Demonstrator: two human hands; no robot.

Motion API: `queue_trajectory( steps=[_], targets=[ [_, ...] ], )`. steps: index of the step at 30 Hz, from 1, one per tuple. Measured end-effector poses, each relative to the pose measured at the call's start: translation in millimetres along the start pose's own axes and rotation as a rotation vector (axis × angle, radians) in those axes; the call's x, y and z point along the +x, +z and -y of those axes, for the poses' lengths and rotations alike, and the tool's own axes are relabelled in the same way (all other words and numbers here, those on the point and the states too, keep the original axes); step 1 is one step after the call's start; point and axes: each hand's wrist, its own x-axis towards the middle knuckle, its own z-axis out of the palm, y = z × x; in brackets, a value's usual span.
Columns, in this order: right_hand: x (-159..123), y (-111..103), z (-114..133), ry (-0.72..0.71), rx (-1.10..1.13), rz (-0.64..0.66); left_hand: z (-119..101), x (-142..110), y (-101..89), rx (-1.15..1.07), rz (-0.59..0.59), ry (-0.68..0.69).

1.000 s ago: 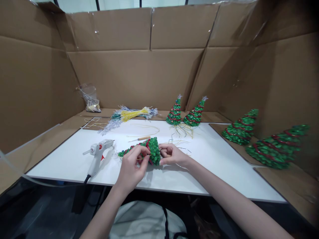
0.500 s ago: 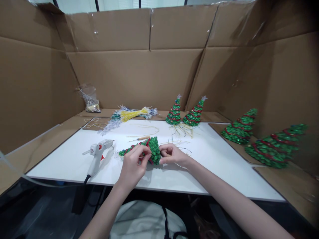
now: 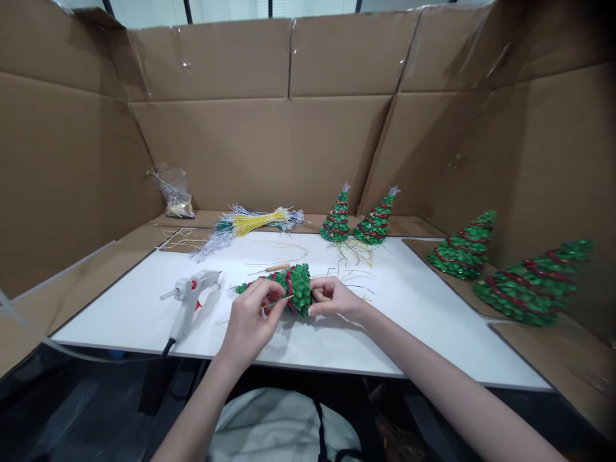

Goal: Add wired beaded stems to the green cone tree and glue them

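Note:
A small green Christmas tree (image 3: 301, 290) with a red garland lies on its side, its tip pointing left and its base right. My right hand (image 3: 338, 299) is closed on the base; some of its curled fingers are hidden at the underside. Over the tree's front, my left hand (image 3: 251, 321) pinches a thin yellow wire (image 3: 288, 298) between thumb and fingers, one end touching or close to the garland. Behind the tree lies a wooden-handled pointed tool (image 3: 278, 267), partly covered by it.
A glue gun (image 3: 187, 307) stands left of my hands. Bundled wires (image 3: 260, 221) and a plastic bag (image 3: 174, 192) lie farther back. Decorated trees (image 3: 337, 218) stand behind and at the right (image 3: 464, 247). Loose wires (image 3: 353, 251) are scattered on the white board (image 3: 409, 321); cardboard walls (image 3: 216, 147) surround it.
My left hand has shifted slightly left and down, and more of the yellow wire shows between its fingers. The tree has turned or shifted a little; my right hand stays at its base.

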Motion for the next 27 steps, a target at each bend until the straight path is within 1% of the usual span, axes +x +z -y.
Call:
queue_trajectory(
  steps=[4, 11, 23, 27],
  targets=[
    [0.2, -1.5, -1.6, -0.001, -0.01, 0.013, -1.5, -0.5, -4.0, 0.013, 0.004, -0.002],
    [-0.8, -1.8, -2.8, 0.004, -0.014, 0.022, -1.7, 0.5, -1.2, 0.01, -0.022, 0.006],
    [-1.1, 1.3, 1.2, 0.002, 0.001, 0.011, 0.3, 4.5, 3.4, 0.014, 0.011, 0.004],
    [-0.8, 0.7, 0.9, 0.014, -0.009, 0.002, -0.4, 4.2, 2.3, 0.024, 0.022, -0.002]
  ],
)
